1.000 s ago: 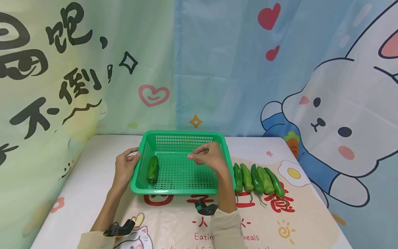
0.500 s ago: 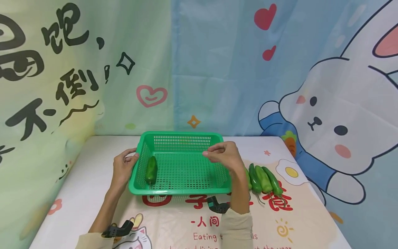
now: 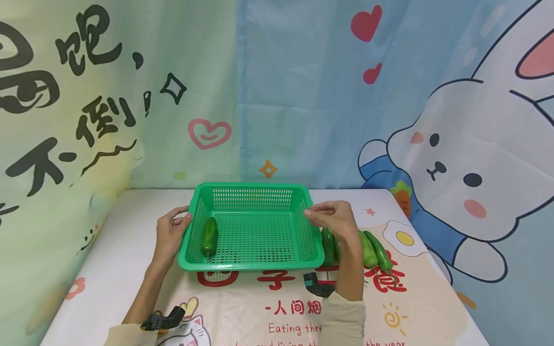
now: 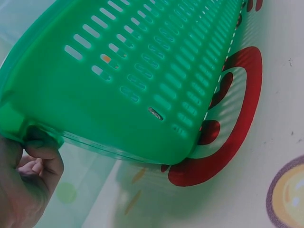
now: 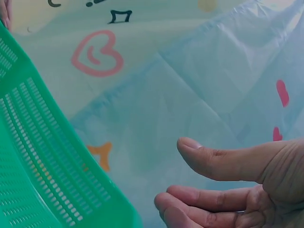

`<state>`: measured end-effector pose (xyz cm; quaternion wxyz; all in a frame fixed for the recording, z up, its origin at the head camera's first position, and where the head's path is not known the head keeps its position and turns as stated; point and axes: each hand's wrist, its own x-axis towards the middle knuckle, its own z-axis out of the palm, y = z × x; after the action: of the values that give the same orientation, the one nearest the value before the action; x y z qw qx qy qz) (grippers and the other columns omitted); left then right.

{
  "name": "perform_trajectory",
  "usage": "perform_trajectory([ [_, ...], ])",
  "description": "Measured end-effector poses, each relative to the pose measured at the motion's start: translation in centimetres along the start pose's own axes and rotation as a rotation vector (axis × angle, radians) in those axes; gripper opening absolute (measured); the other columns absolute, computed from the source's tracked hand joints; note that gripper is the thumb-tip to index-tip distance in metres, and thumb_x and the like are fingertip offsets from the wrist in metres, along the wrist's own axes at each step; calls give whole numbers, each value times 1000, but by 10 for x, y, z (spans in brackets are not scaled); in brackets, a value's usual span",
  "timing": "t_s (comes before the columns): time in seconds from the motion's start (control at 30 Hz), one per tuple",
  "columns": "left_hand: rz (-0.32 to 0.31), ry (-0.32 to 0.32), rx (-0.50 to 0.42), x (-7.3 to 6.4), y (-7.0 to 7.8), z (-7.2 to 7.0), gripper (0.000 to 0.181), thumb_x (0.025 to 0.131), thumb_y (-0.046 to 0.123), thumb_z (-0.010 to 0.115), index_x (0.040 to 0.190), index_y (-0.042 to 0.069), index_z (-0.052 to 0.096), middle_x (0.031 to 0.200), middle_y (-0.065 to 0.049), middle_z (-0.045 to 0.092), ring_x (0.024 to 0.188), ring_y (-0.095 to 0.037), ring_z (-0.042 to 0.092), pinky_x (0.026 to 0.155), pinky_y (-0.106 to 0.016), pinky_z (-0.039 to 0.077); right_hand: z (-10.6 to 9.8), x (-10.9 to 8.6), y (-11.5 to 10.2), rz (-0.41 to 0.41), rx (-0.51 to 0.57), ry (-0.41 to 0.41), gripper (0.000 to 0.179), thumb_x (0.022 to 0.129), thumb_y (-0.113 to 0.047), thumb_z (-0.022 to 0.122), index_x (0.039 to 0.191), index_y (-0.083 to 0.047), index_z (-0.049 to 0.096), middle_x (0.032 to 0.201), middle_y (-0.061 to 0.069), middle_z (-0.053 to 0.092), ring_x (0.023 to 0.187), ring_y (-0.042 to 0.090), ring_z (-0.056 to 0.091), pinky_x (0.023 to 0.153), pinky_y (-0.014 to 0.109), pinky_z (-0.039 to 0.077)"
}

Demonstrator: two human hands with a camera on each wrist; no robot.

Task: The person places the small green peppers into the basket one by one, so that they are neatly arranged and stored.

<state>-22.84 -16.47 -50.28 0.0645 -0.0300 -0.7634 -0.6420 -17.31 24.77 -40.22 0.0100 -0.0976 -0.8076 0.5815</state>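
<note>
A green plastic basket (image 3: 255,265) with slotted walls stands on the table. One green pepper (image 3: 209,236) lies inside it at the left, stem toward the front. My left hand (image 3: 169,235) pinches the basket's left rim, thumb and fingers around the edge, as the left wrist view of that hand (image 4: 33,178) confirms. Over the basket's right rim is my right hand (image 3: 339,223), holding nothing. In the right wrist view its thumb (image 5: 218,161) and fingers are apart. More green peppers (image 3: 382,251) lie side by side right of the basket, some hidden behind the right forearm.
A printed cloth (image 3: 242,317) with red characters covers the table. Behind it hangs a curtain (image 3: 281,96) with hearts and a cartoon rabbit. Each wrist carries a small black camera mount (image 3: 166,318).
My right hand has moved right, from above the basket's interior to its right rim. The left hand keeps its grip on the left rim. The view has shifted slightly.
</note>
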Motion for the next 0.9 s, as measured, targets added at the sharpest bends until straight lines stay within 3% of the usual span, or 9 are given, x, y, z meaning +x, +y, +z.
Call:
perform_trajectory([
  [0.17, -4, 3, 2, 0, 0, 0, 39, 112, 14, 61, 143, -10, 63, 93, -20, 83, 68, -7, 76, 62, -20, 62, -13, -3, 6, 45, -5, 18, 43, 96, -21, 86, 124, 11, 74, 94, 4, 81, 82, 10, 79, 84, 26, 65],
  [0.23, -3, 4, 6, 0, 0, 0, 39, 112, 14, 60, 143, -10, 63, 91, -17, 83, 68, -7, 76, 62, -20, 62, -19, -4, 9, 54, -9, 21, 44, 97, -20, 85, 126, 11, 73, 94, 2, 80, 80, 7, 77, 88, 29, 66],
  [0.37, 0, 2, 10, -1, 1, -1, 39, 113, 14, 60, 143, -10, 62, 90, -16, 83, 67, -6, 76, 61, -20, 62, -28, -7, 15, 100, -26, 46, 47, 98, -23, 84, 130, 9, 72, 97, 4, 82, 82, 6, 78, 112, 49, 59],
  [0.47, 0, 6, 16, -1, 1, 0, 38, 113, 15, 60, 143, -9, 63, 94, -21, 82, 68, -6, 75, 62, -20, 62, -31, -7, 20, 146, -41, 82, 48, 98, -26, 84, 131, 7, 72, 102, 5, 82, 86, 10, 80, 116, 53, 56],
  [0.63, 7, 3, 24, -2, -1, 0, 38, 113, 17, 60, 143, -8, 64, 100, -27, 81, 69, -4, 75, 62, -21, 62, -33, -7, 25, 151, -49, 132, 45, 98, -24, 84, 129, 7, 73, 101, 5, 82, 84, 9, 79, 104, 42, 64],
  [0.9, 11, -14, -1, -2, -1, 0, 41, 113, 18, 61, 144, -9, 62, 95, -20, 83, 69, -6, 77, 62, -21, 63, -43, -7, 36, 186, -41, 219, 46, 99, -22, 84, 131, 8, 72, 108, 14, 83, 79, 6, 77, 85, 23, 66],
])
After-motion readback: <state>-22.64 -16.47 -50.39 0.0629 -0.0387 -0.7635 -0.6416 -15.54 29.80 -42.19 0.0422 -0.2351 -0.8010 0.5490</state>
